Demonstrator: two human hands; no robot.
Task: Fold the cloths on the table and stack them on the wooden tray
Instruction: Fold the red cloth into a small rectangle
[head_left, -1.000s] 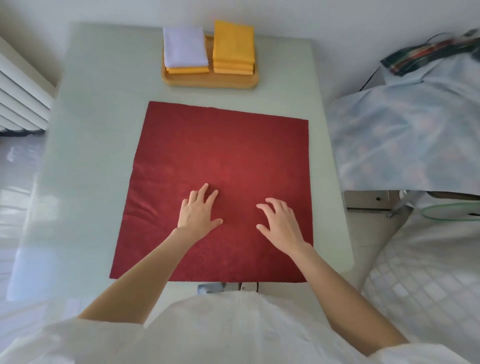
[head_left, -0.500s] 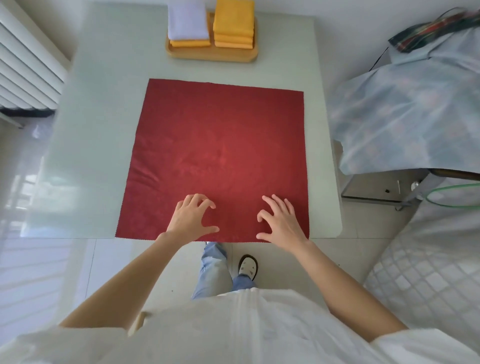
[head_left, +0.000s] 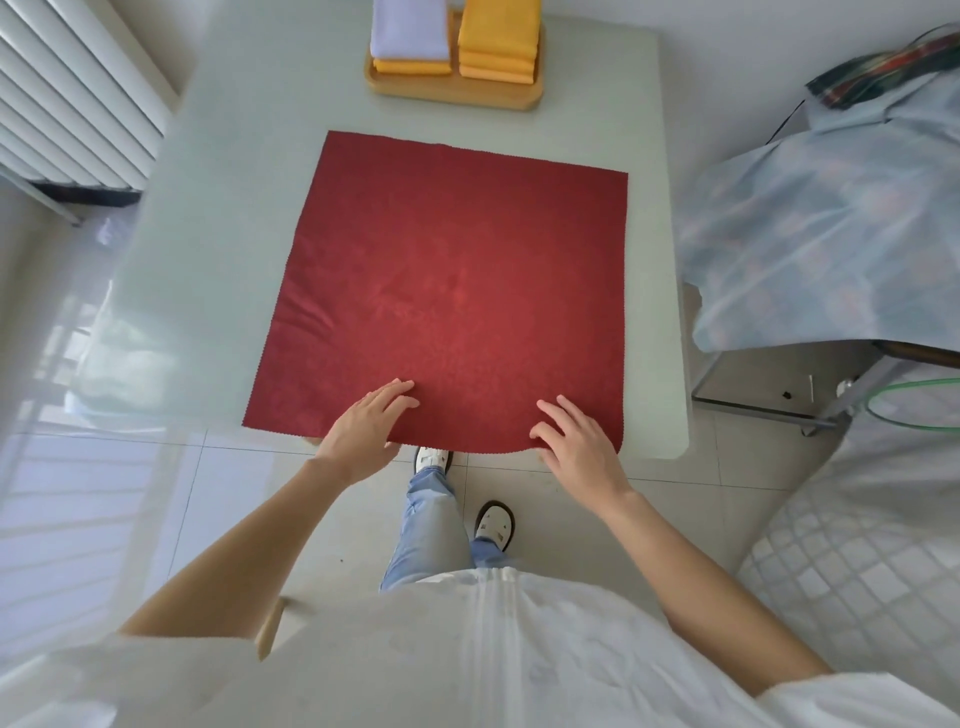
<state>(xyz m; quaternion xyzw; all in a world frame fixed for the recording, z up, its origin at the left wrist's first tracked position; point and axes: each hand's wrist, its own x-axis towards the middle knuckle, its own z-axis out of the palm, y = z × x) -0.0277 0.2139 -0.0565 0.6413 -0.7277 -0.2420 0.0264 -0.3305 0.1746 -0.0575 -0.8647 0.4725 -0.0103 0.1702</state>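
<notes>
A large dark red cloth (head_left: 457, 270) lies spread flat on the pale table (head_left: 218, 249), its near edge slightly over the table's front edge. My left hand (head_left: 371, 426) rests on the cloth's near edge left of the middle, fingers fairly straight. My right hand (head_left: 576, 441) lies on the near edge further right, fingers spread and a little bent. At the far end stands the wooden tray (head_left: 452, 96) with a lilac folded cloth (head_left: 410, 28) on an orange one, and a stack of orange folded cloths (head_left: 498, 44) beside it.
A radiator (head_left: 67, 98) is by the wall at left. A chair draped with light blue patterned fabric (head_left: 831, 234) stands to the right of the table. A quilted white surface (head_left: 852, 545) lies at lower right. My legs and shoes show on the tiled floor below the table edge.
Both hands have slid back over the red cloth from its middle to its near edge. The view has pulled away from the table, so my legs now show.
</notes>
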